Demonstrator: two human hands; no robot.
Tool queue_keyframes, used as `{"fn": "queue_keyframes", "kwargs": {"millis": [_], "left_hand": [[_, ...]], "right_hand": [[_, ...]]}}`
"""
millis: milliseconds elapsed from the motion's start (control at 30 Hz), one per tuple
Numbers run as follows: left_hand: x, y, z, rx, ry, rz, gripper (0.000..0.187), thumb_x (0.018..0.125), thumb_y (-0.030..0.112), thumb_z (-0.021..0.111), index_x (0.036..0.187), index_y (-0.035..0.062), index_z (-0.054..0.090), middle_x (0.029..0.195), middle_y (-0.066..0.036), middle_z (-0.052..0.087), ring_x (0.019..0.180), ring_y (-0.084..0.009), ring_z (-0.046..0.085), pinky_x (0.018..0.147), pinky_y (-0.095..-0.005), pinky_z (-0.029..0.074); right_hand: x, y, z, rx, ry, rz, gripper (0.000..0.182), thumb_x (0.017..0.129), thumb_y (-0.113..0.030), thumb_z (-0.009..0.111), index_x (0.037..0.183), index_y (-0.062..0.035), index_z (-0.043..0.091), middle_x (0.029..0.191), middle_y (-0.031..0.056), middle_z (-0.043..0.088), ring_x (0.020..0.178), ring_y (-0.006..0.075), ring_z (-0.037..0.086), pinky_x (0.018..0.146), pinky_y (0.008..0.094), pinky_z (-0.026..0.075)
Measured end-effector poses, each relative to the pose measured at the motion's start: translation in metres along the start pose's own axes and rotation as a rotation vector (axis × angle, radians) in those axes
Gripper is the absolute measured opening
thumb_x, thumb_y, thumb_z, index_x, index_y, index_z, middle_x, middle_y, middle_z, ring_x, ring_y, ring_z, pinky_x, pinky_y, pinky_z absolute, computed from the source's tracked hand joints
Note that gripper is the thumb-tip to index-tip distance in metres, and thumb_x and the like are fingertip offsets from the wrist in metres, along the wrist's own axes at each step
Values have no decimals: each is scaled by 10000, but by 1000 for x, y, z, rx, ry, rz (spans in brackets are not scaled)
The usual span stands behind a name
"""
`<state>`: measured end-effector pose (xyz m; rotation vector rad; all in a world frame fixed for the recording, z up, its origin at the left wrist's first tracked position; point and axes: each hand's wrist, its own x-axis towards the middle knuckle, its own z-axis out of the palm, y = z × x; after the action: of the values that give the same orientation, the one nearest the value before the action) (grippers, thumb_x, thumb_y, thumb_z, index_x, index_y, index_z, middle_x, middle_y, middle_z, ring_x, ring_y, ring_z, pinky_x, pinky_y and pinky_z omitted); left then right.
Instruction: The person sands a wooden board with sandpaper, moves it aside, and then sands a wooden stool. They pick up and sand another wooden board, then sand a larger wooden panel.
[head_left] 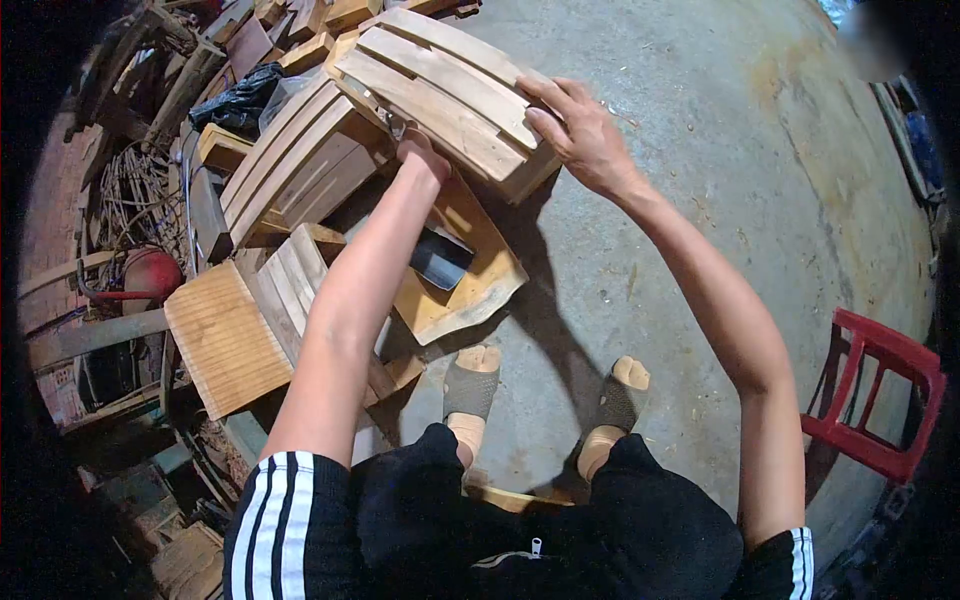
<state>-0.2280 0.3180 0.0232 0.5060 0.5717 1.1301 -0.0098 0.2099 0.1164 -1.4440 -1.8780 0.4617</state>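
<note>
A pale wooden piece with a row of slats stands on end in front of me. My right hand grips its right end, with the thumb and fingers bent over the slat ends. At the near left edge of the piece is my left hand, its fingers closed. A bit of something metallic shows by those fingers, but what they hold is hidden. Beside it on the left leans a second slatted wooden piece. Below my left hand, a dark, shiny rectangular object lies on a wooden board.
A flat wooden panel sits at the left by scrap wood and a red rounded object. Behind are stacked wood blocks and a black plastic bag. A red plastic stool lies on the concrete floor.
</note>
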Motion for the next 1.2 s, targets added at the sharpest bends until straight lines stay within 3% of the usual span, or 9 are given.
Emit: {"fn": "queue_keyframes", "kwargs": {"millis": [200, 233, 500, 533, 667, 733, 800, 933, 1200], "left_hand": [[0, 16, -22, -5, -240, -121, 582, 1031, 519, 245, 1489, 166, 319, 1497, -109, 395, 1323, -270, 458, 1102, -456, 404], [-28, 25, 18, -133, -57, -85, 548, 1053, 441, 229, 1477, 105, 318, 1424, -150, 485, 1238, -310, 556, 987, -449, 531], [-24, 55, -50, 437, 585, -141, 218, 1019, 184, 438, 1106, 52, 587, 1074, -151, 682, 902, -272, 695, 740, -423, 608], [-25, 65, -70, 429, 536, -170, 195, 1006, 142, 436, 1003, 70, 617, 1023, -122, 693, 813, -239, 689, 667, -399, 584], [-141, 97, 0, 1490, 180, -133, 466, 951, 296, 615, 1337, 44, 547, 1181, -78, 641, 995, -190, 604, 926, -318, 477], [-175, 87, -21, 1866, -377, 186, 507, 853, 292, 711, 1310, 109, 590, 1291, -141, 603, 1221, -308, 550, 1029, -409, 439], [-217, 70, -15, 2078, -507, 379, 597, 744, 250, 767, 1301, 118, 596, 1426, -173, 483, 1323, -358, 446, 1100, -468, 366], [-258, 30, -28, 2209, -303, 477, 662, 763, 239, 760, 1379, 184, 523, 1543, -141, 321, 1413, -362, 312, 1156, -502, 291], [-366, 49, -36, 2002, 218, 625, 600, 816, 208, 707, 1384, 181, 516, 1453, -127, 423, 1361, -335, 369, 1130, -484, 305]], "right_hand": [[-24, -3, 4, 103, -80, -65, 466, 968, -335, 535, 1405, -178, 492, 1298, 201, 535, 1208, 384, 529, 1030, 441, 442], [-31, -3, 3, 64, -137, -66, 515, 970, -314, 538, 1460, -206, 421, 1342, 199, 512, 1222, 371, 528, 1038, 433, 447], [-75, -3, -2, 146, -42, 53, 606, 995, -279, 552, 1534, -243, 278, 1490, 164, 391, 1207, 315, 568, 957, 447, 517], [-85, -4, -6, 152, -55, 46, 606, 995, -279, 552, 1534, -243, 278, 1490, 164, 391, 1207, 315, 568, 957, 447, 517], [-131, -18, -26, 172, -123, 243, 578, 988, -255, 562, 1511, -200, 322, 1452, 159, 420, 1205, 310, 559, 957, 434, 518], [-151, -24, -34, 182, -168, 299, 542, 981, -211, 571, 1483, -165, 372, 1400, 151, 458, 1187, 301, 561, 945, 411, 528], [-168, -30, -42, 206, -242, 313, 506, 978, -164, 572, 1458, -159, 413, 1390, 136, 465, 1175, 293, 567, 936, 397, 534], [-193, -48, -60, 108, -405, 267, 460, 947, -90, 597, 1393, -128, 492, 1361, 126, 496, 1155, 298, 584, 889, 378, 542], [-181, -122, -96, -291, -912, -121, 444, 863, -45, 637, 1295, -101, 550, 1333, 155, 525, 1151, 372, 570, 952, 423, 492]]}}
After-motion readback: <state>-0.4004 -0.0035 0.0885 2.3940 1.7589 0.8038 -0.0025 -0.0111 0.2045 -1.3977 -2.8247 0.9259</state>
